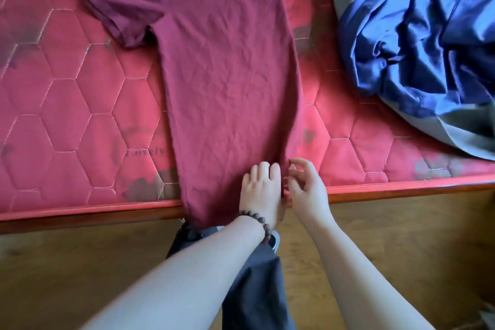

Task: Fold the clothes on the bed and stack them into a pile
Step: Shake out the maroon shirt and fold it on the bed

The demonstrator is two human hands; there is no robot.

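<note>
1. Maroon T-shirt (227, 75), head view: it lies flat on the red quilted mattress (67, 104), already narrowed lengthwise with one sleeve (117, 8) sticking out to the left, and its hem hangs over the bed's near edge.
2. The left hand (259, 190), with a bead bracelet (257, 220) on its wrist, presses the hem with fingers fairly straight; the right hand (305, 187) hovers beside the right corner, fingers loosely curled, holding nothing.
3. Step, I judge: mid-fold. Next, both hands need to grip the hem corners and carry them toward the collar.
4. The collar is cut off at the top; the crumpled blue garment (417, 43) and grey cloth (460, 136) beneath it run off the right edge.
</note>
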